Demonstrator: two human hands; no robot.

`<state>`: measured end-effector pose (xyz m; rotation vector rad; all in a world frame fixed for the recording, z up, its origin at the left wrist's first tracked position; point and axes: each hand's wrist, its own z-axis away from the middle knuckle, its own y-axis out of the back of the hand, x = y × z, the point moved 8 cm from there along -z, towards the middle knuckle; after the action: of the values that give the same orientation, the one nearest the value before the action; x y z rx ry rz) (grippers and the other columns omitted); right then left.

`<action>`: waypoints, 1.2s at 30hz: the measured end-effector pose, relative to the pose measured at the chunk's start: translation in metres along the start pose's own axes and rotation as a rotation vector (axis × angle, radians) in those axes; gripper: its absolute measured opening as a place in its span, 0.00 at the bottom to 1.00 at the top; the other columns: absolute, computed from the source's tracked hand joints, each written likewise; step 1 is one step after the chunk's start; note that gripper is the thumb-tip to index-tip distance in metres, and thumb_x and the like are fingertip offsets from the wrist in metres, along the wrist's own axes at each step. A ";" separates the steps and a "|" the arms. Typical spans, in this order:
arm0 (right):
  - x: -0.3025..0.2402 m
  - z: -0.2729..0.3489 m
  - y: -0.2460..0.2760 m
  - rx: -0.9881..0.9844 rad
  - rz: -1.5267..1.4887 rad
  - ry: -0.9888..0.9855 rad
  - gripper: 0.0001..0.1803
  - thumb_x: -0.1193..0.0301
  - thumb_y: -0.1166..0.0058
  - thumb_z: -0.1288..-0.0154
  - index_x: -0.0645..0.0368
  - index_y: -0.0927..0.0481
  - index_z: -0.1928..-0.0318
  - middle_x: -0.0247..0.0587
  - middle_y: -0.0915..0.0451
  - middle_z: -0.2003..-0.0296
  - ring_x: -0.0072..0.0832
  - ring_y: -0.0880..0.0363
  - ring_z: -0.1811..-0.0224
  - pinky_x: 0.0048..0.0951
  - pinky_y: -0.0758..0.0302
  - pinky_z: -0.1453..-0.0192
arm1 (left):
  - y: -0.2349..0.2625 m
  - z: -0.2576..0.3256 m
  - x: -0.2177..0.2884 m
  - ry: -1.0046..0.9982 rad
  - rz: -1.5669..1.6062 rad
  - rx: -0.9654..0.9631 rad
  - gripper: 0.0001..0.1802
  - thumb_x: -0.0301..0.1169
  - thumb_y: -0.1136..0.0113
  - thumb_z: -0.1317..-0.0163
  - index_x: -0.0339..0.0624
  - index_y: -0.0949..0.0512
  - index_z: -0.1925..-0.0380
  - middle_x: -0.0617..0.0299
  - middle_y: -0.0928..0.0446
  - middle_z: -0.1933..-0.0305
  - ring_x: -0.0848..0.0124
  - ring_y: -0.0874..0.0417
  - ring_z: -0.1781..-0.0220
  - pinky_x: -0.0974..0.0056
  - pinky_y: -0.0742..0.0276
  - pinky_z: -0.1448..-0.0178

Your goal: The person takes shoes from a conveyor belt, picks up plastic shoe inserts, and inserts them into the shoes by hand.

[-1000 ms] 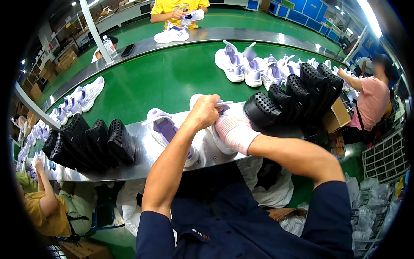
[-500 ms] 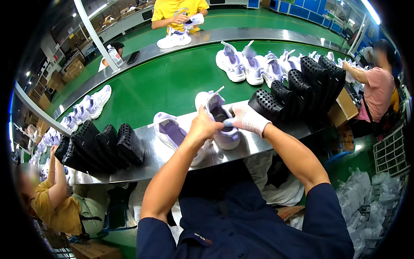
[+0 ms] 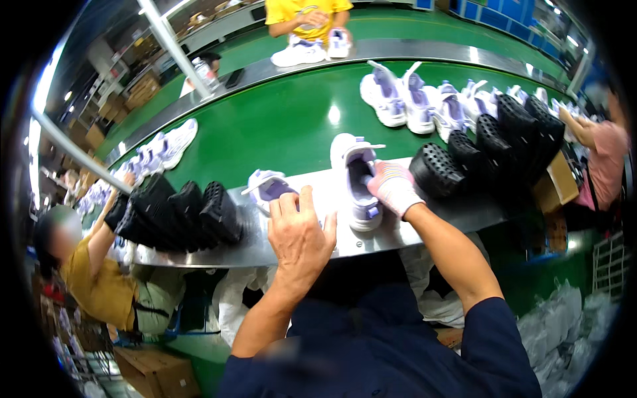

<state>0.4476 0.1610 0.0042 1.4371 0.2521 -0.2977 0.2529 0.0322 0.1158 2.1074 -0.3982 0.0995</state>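
My bare left hand [image 3: 300,229] is open, fingers and thumb spread, just in front of a white-and-lilac sneaker [image 3: 265,180] and partly hiding it. It holds nothing, and whether its fingertips touch that sneaker I cannot tell. My right hand [image 3: 397,189], in a striped knit glove, grips the right side of a second white-and-lilac sneaker [image 3: 343,151] at its collar. This sneaker sits on the metal ledge with its toe pointing away from me, its opening up and a pull strap sticking out to the right. The glove's fingertips are partly hidden at the collar.
Black perforated blocks [image 3: 221,213] stand left, and more black blocks [image 3: 438,171] right. Several sneakers [image 3: 383,99] line the green belt [image 3: 279,123]. A person in yellow [image 3: 308,20] handles sneakers across it; others sit at both sides. The metal ledge [image 3: 312,250] runs before me.
My left hand has left the right sneaker, moved left and opened. My right hand still holds that sneaker. The view has shifted. Across the belt, the person's raised sneaker is now down on the edge.
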 end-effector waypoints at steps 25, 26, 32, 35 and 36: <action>-0.093 0.135 0.086 -0.185 -0.678 0.274 0.18 0.70 0.37 0.31 0.74 0.16 0.49 0.44 0.12 0.63 0.21 0.16 0.62 0.25 0.21 0.55 | 0.256 0.059 -0.429 0.621 -0.103 0.200 0.30 0.42 0.29 0.35 0.28 0.19 0.42 0.35 0.17 0.43 0.46 0.15 0.44 0.52 0.23 0.35; -0.097 0.136 0.088 -0.185 -0.692 0.294 0.18 0.70 0.36 0.31 0.74 0.16 0.49 0.44 0.12 0.63 0.21 0.16 0.61 0.25 0.21 0.54 | 0.263 0.056 -0.423 0.640 -0.014 0.174 0.30 0.43 0.29 0.35 0.27 0.18 0.43 0.36 0.16 0.45 0.47 0.14 0.47 0.53 0.21 0.37; -0.126 0.139 0.080 -0.060 -1.037 0.343 0.25 0.61 0.42 0.23 0.70 0.22 0.38 0.46 0.13 0.54 0.23 0.16 0.62 0.24 0.20 0.55 | 0.282 0.040 -0.189 0.176 -0.212 0.723 0.24 0.37 0.23 0.38 0.32 0.18 0.48 0.46 0.16 0.52 0.51 0.16 0.51 0.53 0.21 0.44; -0.184 0.156 0.037 -0.349 -1.452 0.383 0.29 0.57 0.41 0.24 0.68 0.25 0.36 0.40 0.15 0.52 0.25 0.17 0.56 0.28 0.20 0.49 | 0.191 0.053 -0.092 -0.168 -0.140 0.474 0.26 0.39 0.23 0.39 0.34 0.19 0.48 0.50 0.19 0.49 0.52 0.18 0.49 0.49 0.20 0.41; -0.195 0.163 0.029 -0.393 -1.635 0.331 0.27 0.57 0.39 0.25 0.67 0.24 0.37 0.38 0.15 0.53 0.25 0.17 0.54 0.29 0.20 0.47 | 0.159 0.057 -0.068 -0.212 -0.065 0.347 0.26 0.41 0.23 0.40 0.35 0.19 0.48 0.51 0.19 0.47 0.52 0.19 0.46 0.49 0.19 0.41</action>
<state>0.2739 0.0118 0.1181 0.5801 1.6530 -1.2285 0.1334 -0.0777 0.1981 2.4817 -0.4631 -0.1011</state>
